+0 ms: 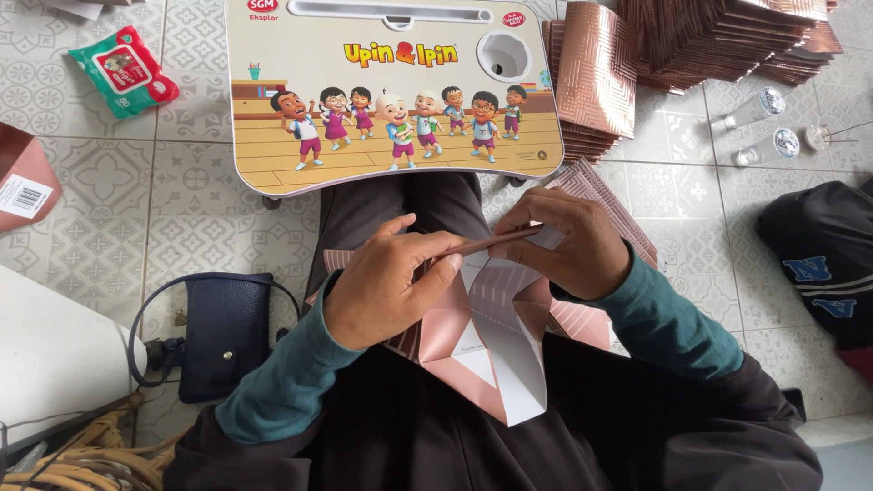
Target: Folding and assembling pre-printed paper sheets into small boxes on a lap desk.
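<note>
Over your lap, both hands work one rose-gold paper sheet (496,327), part-folded. L hand (386,286) pins its left flap, fingers curled. R hand (568,241) pinches top edge; fold runs L–R betw. thumbs. Cartoon tabletop (391,155) just beyond; paper stacks (596,77) upper R.

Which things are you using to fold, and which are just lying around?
Being used:
- left hand and right hand, both gripping the pink paper sheet on the lap
- stacks of the same pink sheets
- cartoon lap desk, maybe

Just lying about:
- wet wipes packet
- dark blue purse
- two clear bottles
- black jacket
</note>
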